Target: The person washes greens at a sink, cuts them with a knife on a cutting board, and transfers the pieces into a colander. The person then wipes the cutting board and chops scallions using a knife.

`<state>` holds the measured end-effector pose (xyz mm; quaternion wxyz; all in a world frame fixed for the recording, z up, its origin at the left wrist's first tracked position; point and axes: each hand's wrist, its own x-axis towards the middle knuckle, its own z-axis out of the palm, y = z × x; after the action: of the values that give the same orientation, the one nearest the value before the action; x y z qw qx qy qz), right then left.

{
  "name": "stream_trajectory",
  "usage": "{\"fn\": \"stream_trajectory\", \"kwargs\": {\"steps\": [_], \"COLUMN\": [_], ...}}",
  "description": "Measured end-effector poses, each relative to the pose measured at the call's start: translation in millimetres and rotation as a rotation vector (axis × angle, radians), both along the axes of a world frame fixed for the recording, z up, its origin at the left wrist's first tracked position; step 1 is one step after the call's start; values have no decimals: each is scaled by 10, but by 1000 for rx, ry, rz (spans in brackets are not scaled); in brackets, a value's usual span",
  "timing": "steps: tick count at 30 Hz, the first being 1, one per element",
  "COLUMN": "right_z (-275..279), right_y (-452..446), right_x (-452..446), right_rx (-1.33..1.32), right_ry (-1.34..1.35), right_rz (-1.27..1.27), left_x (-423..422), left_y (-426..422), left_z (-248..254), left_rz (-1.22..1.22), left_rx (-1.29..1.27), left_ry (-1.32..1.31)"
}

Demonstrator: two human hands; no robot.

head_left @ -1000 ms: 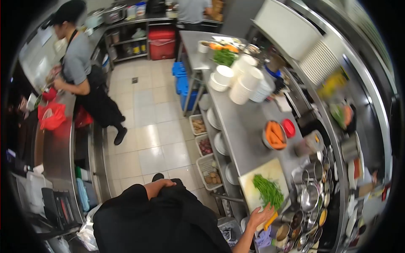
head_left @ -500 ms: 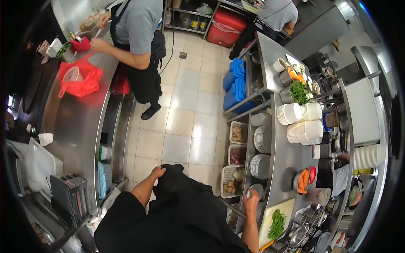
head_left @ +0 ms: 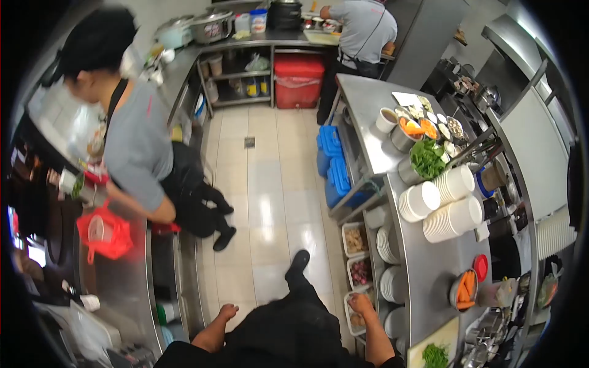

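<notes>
Well, the fingers of the right hand (head_left: pixel 361 305) are bent, and I can't tell how tight they are or if they have hold of something. Behind them in the view is a white basket (head_left: pixel 347 320) with brown lumps in it. The hand hides part of it, and I can't tell if they touch. The left hand (head_left: pixel 227 312) is well apart, over the pale floor (head_left: pixel 245 184). Its fingers curl in too, but I can't see inside that hand.

A black shoe (head_left: pixel 299 260) is ahead of both hands and between them. Just ahead of the right fingers, a middle basket (head_left: pixel 350 273) has dark red round things. To their right, on a low shelf, are stacked plates (head_left: pixel 392 284). Farther right, on a metal table (head_left: pixel 423 264), a board (head_left: pixel 448 332) with cut greens (head_left: pixel 435 354) lies nearer to me than a bowl of carrots (head_left: pixel 465 291). White bowls (head_left: pixel 451 214) stand farther ahead. Far off past the left fingers, a worker in grey (head_left: pixel 136 147) leans over a counter near a red bag (head_left: pixel 116 236).
</notes>
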<state>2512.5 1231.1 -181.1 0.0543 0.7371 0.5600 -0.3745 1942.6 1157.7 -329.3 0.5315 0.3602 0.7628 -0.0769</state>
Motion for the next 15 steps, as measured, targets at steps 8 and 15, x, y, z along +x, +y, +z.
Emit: {"fn": "stream_trajectory", "kwargs": {"steps": [8,15], "right_z": [-162,501], "right_y": [2283,3764], "right_x": [192,40], "right_rx": [165,227], "right_ry": [29,159], "right_rz": [36,29], "left_x": [577,1537], "left_y": [2690,4960], "left_z": [479,607], "left_rz": [191,11], "left_rx": [178,424], "left_ry": [-7,-224]}}
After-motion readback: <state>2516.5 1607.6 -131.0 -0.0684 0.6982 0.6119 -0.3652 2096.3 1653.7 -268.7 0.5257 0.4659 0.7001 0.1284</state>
